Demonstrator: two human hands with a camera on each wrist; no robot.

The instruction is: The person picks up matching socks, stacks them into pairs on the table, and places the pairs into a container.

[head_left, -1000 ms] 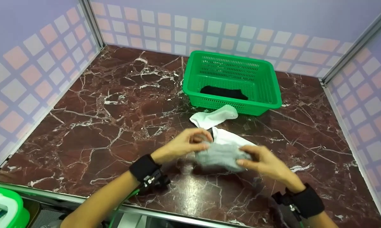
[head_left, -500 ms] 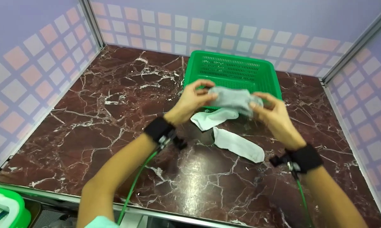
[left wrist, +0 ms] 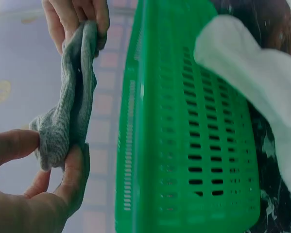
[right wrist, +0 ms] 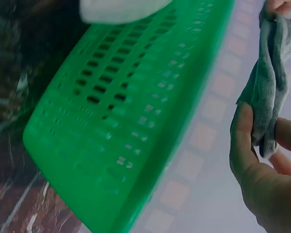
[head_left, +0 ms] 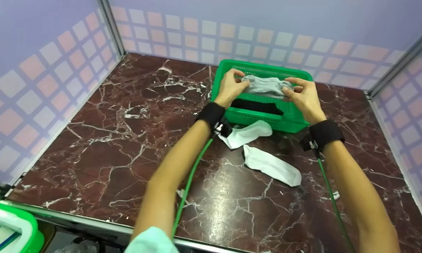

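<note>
A folded grey ribbed sock (head_left: pixel 265 86) is held stretched sideways over the green basket (head_left: pixel 302 121). My left hand (head_left: pixel 231 86) pinches its left end between thumb and fingers, while my right hand (head_left: pixel 305 96) pinches the right end. In the left wrist view the grey sock (left wrist: pixel 70 104) shows a lengthwise fold between the two hands. The right wrist view has the same sock (right wrist: pixel 270 80) above the basket's rim. Below it, inside the basket, lies a black sock (head_left: pixel 256 106).
Two white items lie on the dark marbled table (head_left: pixel 126 158): a white sock (head_left: pixel 248 134) by the basket's front wall and another white sock (head_left: pixel 272 165) nearer me. Tiled panels (head_left: pixel 197 31) stand behind and at both sides. A green-and-white bin (head_left: pixel 32 228) sits at the lower left.
Both hands have lifted the grey sock from the table near the white socks and carried it forward, away from me, over the basket. The black and white socks stay where they were.
</note>
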